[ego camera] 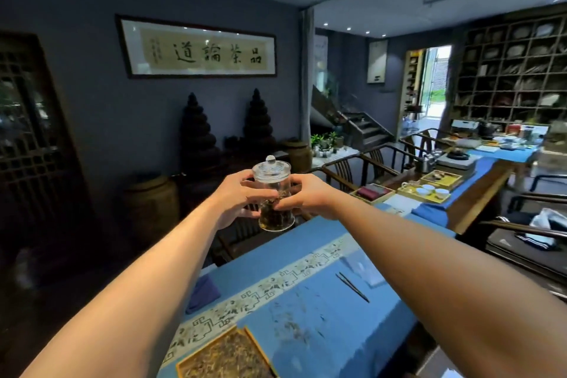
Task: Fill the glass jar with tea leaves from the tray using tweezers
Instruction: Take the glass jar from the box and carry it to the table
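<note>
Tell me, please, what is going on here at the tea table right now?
A person holds a glass jar up in front of them with both hands, the left hand and right hand curled round its sides. The lid is on, and dark tea leaves fill about the lower third. The tweezers lie unused on the blue table runner, loose leaves are scattered on the cloth, and the tray of tea leaves sits near the table's close edge.
</note>
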